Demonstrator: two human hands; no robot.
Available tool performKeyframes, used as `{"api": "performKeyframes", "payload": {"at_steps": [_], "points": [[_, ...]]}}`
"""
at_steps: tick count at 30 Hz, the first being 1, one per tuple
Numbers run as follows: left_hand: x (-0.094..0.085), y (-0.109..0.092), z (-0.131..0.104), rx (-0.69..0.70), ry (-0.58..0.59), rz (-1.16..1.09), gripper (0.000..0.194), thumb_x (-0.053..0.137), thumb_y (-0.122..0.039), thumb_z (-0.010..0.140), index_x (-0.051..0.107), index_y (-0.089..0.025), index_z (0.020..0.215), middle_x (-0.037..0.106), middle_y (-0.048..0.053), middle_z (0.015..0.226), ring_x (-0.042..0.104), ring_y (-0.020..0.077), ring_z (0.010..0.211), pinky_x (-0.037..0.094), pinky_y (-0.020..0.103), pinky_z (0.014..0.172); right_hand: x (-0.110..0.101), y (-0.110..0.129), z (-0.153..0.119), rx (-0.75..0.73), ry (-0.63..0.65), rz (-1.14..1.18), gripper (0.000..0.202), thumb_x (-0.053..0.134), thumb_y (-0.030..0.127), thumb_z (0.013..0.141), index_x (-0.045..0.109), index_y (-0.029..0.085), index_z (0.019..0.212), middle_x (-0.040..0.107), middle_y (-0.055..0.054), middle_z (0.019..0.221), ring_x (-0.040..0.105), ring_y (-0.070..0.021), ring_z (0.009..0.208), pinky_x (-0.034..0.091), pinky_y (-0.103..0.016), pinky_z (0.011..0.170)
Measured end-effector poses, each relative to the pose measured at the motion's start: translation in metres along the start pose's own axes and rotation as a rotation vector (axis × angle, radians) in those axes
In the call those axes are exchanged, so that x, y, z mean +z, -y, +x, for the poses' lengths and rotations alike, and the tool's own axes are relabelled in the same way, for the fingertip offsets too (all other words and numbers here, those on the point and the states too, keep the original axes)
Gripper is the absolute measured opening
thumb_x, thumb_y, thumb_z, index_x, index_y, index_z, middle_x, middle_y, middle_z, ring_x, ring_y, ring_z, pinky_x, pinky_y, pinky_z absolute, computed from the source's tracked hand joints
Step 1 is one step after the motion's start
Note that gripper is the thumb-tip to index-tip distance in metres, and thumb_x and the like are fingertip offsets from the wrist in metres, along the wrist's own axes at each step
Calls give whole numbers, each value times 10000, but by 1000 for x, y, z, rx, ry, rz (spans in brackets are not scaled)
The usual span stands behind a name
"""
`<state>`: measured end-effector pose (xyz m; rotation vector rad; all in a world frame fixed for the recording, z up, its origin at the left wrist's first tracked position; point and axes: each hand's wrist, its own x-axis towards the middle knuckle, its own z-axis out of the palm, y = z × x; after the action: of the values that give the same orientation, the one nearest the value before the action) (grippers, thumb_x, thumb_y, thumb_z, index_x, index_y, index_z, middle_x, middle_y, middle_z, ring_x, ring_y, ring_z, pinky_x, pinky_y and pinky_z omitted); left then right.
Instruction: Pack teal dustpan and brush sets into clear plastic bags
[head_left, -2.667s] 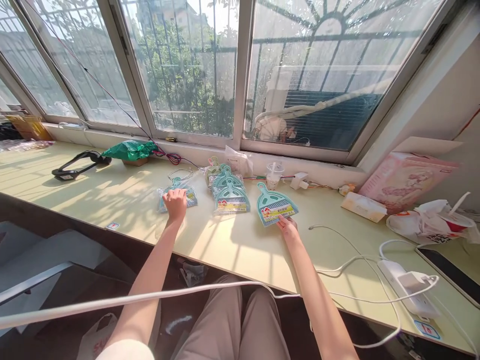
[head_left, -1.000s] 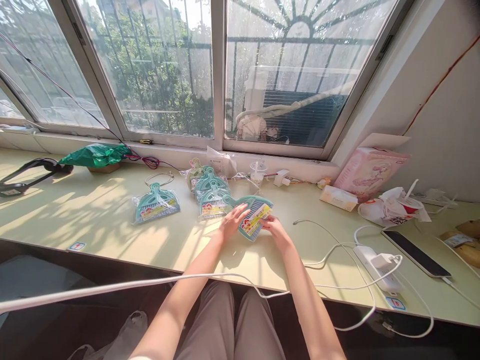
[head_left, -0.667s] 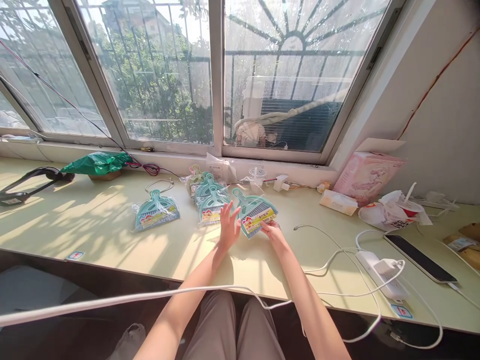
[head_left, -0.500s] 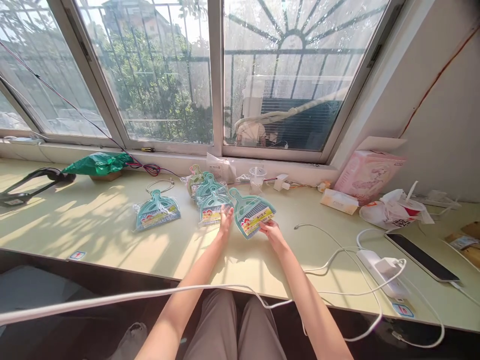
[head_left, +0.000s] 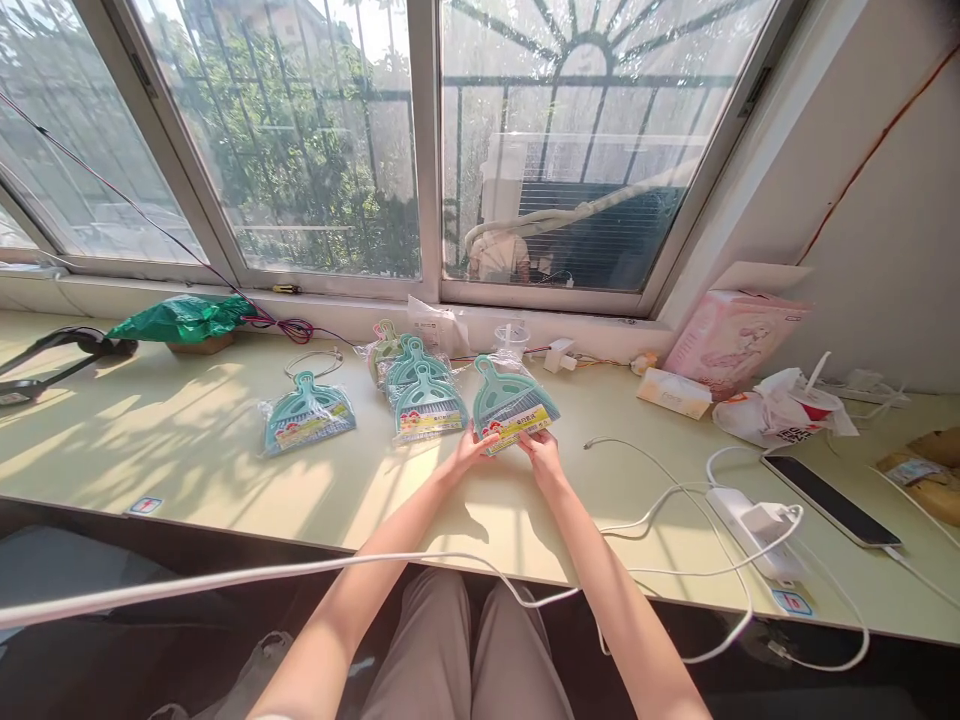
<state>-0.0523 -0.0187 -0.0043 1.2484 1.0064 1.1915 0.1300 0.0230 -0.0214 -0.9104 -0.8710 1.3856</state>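
A green dustpan-and-brush set (head_left: 512,400) in clear wrap is held between my two hands, its handle pointing away from me. My left hand (head_left: 474,446) grips its near left edge, and my right hand (head_left: 540,450) pinches the near right edge by the yellow label. Just left of it lies another wrapped green set (head_left: 428,405), with several more overlapping behind it. Farther left, a separate wrapped set (head_left: 309,415) rests on the table (head_left: 247,480).
Black headphones (head_left: 67,355) and a green bag (head_left: 184,318) are at the left. A clear cup (head_left: 512,340) stands by the window. On the right are a pink box (head_left: 739,340), a power strip (head_left: 754,530), a phone (head_left: 832,500) and white cables crossing the table.
My left hand has moved from the neighbouring set to the near left edge of the held set. The held set has turned, its near edge now more level.
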Motion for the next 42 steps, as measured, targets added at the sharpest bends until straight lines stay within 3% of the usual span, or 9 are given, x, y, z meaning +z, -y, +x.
{"api": "performKeyframes", "payload": {"at_steps": [5,8,12,15,19,24,27,34,42], "points": [[1,9,5,83,-109,-33,715,765,-367,808,449,-234,1437,638,162,1396,624,346,1271,550,503,1026,5,-3,-5,8,69,-4,461,913,420,538,731,205,902,795,-79,1058,714,-329,1124,599,-454,998],[3,16,6,97,-87,-14,753,793,-315,776,437,-217,1431,651,166,1364,657,331,1213,572,460,967,2,-6,-2,15,22,10,418,890,403,563,732,201,894,798,-78,1040,729,-322,1090,612,-438,973],[3,20,4,-29,215,-24,925,919,-384,669,442,-201,1439,723,179,1201,717,341,1084,573,480,916,-7,-9,5,-29,-103,67,439,902,402,540,719,205,888,795,-75,1045,709,-311,1146,624,-393,958],[0,14,3,-158,401,-50,853,883,-557,704,543,-189,1395,754,202,1083,721,365,1064,544,490,951,-11,-8,10,-55,-184,129,439,916,389,518,695,214,855,796,-77,1023,692,-311,1184,624,-389,966],[-5,5,6,-107,159,-140,744,727,-730,773,651,-224,1313,699,197,1257,642,389,1206,534,489,967,-7,-3,7,-40,-116,145,416,918,365,529,704,209,849,797,-79,1007,699,-319,1162,628,-413,953],[0,7,8,86,-72,-276,686,857,-544,721,641,-223,1287,684,158,1280,617,365,1235,492,494,1024,5,-4,-6,20,56,50,386,895,339,575,742,180,892,800,-85,998,738,-311,1039,627,-414,904],[3,15,9,120,-124,-243,667,913,-400,655,647,-190,1229,729,135,1152,654,352,1146,488,480,1012,8,-5,-7,79,80,38,310,847,300,622,733,177,883,803,-76,963,761,-272,932,636,-372,843],[6,20,14,158,-138,-167,690,895,-348,657,603,-199,1264,716,95,1128,653,295,1087,504,418,957,8,7,2,304,-130,137,114,671,309,859,675,199,886,763,-36,738,746,-197,657,632,-306,625],[10,14,12,211,-89,-164,685,939,-364,601,608,-193,1176,698,93,1077,630,300,1078,488,446,973,6,12,-2,296,-153,105,139,700,316,893,690,183,854,774,-56,769,750,-183,738,622,-248,643]]}}
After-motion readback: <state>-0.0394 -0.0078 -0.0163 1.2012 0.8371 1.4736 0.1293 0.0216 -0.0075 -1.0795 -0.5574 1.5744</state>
